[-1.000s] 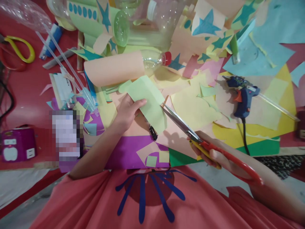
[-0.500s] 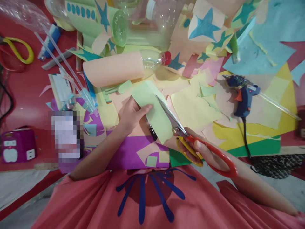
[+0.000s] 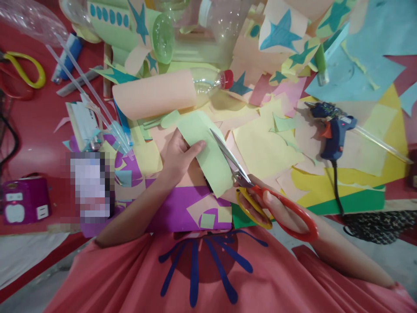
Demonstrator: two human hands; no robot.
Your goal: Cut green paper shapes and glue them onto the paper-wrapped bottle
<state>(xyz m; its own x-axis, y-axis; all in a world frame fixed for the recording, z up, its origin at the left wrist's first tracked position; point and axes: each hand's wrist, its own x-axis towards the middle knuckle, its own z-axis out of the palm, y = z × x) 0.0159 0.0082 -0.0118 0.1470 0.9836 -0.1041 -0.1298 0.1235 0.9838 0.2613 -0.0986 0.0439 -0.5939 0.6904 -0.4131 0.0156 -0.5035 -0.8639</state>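
My left hand (image 3: 179, 156) pinches a light green strip of paper (image 3: 208, 152) at its left edge, thumb on top. In my right hand (image 3: 273, 208) is a pair of scissors (image 3: 239, 174) with one red and one yellow handle loop. The scissor blades lie along the paper's right edge, their tips pointing up and left; whether they are cutting at this instant is hard to tell. Behind the paper rests a clear bottle (image 3: 208, 84) wrapped in peach paper, with a red cap. Part of a dark object under the green paper is hidden.
A blue hot glue gun (image 3: 334, 134) with a glue stick and cord lies at the right. Paper scraps (image 3: 267, 143) cover the middle. At the left are a blurred phone-like object (image 3: 91, 187), a purple power socket box (image 3: 24, 200) and yellow-handled scissors (image 3: 29, 71).
The green paper and the scissors have shifted slightly left, with both hands. The dark object beneath the paper is now more covered.
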